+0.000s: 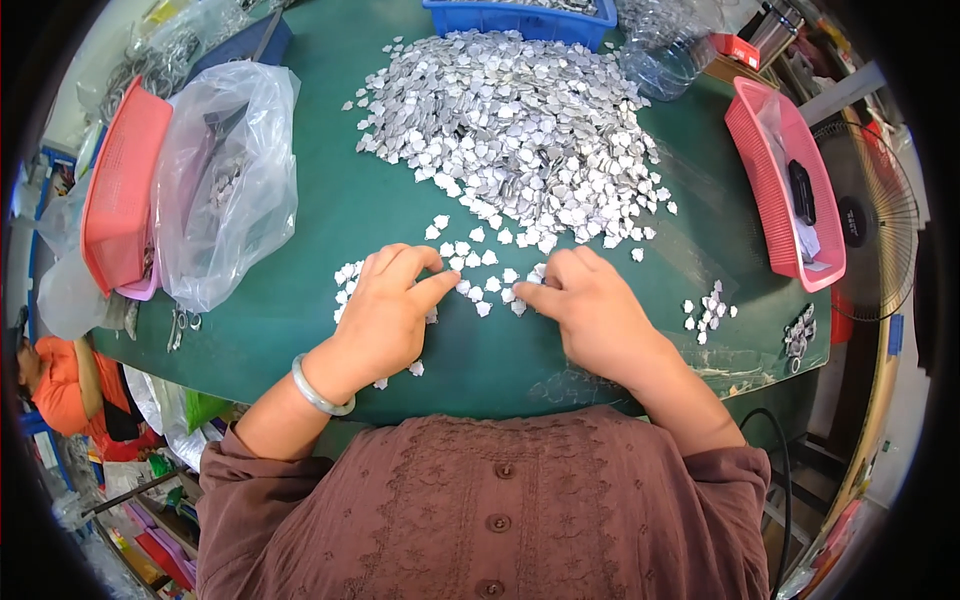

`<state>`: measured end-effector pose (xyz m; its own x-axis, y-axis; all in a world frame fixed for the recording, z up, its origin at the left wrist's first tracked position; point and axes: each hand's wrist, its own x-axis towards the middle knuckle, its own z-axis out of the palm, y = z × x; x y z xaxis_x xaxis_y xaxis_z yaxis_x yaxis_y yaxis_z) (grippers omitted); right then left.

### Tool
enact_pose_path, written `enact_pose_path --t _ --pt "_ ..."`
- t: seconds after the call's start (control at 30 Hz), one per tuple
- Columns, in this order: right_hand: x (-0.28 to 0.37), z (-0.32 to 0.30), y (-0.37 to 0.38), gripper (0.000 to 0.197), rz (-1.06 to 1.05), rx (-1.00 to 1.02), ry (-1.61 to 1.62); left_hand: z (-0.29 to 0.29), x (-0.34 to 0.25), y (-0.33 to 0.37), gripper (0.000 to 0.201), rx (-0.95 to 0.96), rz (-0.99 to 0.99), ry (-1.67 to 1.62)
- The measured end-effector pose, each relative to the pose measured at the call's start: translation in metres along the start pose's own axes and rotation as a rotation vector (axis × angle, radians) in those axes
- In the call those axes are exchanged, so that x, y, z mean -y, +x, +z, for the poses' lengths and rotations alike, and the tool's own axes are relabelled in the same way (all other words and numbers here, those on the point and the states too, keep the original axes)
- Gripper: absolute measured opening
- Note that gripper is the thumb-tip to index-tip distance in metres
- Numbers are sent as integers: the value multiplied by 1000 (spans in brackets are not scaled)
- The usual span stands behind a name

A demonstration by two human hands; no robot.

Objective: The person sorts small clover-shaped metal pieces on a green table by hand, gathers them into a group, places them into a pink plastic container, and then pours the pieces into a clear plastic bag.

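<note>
Several small silvery-white, scallop-edged flat pieces (478, 268) lie loose on the green tabletop between my two hands. My left hand (385, 315), a pale bangle on its wrist, is closed with bent fingers, its thumb and index tips close together beside these pieces. More of them show partly behind its fingers. On the other side, my right hand (600, 315) has its fingers curled and its thumb pointing inward at a piece. Whatever either set of fingertips may hold is too small to make out. Beyond both hands rises a large heap (510, 130) of the same pieces.
A blue tray (520, 18) stands behind the heap. To the left are a clear plastic bag (225, 190) and a pink basket (120, 185); at right, another pink basket (780, 190) beside a fan (860, 215). A small cluster of pieces (710, 312) lies right. Another person (65, 385) is far left.
</note>
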<state>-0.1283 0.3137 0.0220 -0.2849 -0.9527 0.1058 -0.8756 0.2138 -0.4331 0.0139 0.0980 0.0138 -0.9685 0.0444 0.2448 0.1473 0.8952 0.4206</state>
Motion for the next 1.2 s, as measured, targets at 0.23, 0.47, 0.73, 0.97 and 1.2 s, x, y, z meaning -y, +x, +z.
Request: enact_pose_path --t 0.23,0.47,0.73,0.97,1.2 --pt "-13 -11 -27 30 139 -225 -43 4 -14 4 44 27 37 -34" --pt "-8 -2 -40 33 97 -166 -51 19 -29 13 49 140 102 10" --pt "-6 -6 -40 41 139 -173 -42 15 -29 14 44 166 131 -40" --pt "-5 0 -34 41 115 -115 -51 22 -26 27 40 69 85 -8" --pt "-3 -1 -22 41 101 -127 -78 29 -27 39 38 44 121 -14"
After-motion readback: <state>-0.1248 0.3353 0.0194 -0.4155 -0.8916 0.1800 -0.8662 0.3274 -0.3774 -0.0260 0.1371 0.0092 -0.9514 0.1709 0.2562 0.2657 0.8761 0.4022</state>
